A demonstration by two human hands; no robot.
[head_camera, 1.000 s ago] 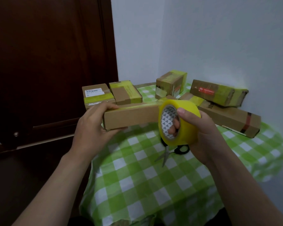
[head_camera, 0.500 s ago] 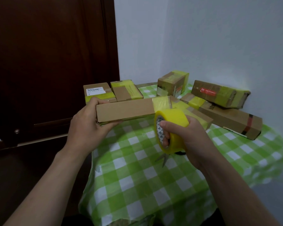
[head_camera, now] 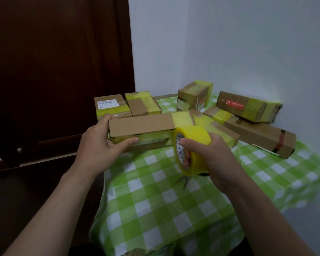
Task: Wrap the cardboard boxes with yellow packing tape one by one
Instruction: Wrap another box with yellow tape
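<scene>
A long flat cardboard box (head_camera: 142, 124) is held above the table, its right end banded in yellow tape. My left hand (head_camera: 98, 143) grips its left end, thumb underneath on the taped side. My right hand (head_camera: 209, 157) grips the yellow tape roll (head_camera: 194, 145), fingers hooked through the core, just below the box's right end. Tape runs from the roll up onto the box. Several taped boxes lie behind: two small ones (head_camera: 111, 108) at the back left, one upright (head_camera: 194, 95), two long ones (head_camera: 248, 108) at the right.
The table carries a green and white checked cloth (head_camera: 164, 200). Scissors (head_camera: 185, 181) lie under my right hand, mostly hidden. A dark wooden door (head_camera: 54, 71) stands at the left, white walls behind and to the right. The table's left edge drops off near my left forearm.
My right hand has brought the tape roll down from beside the box to below its right end. The box has tilted so that its top face shows, and moved slightly left.
</scene>
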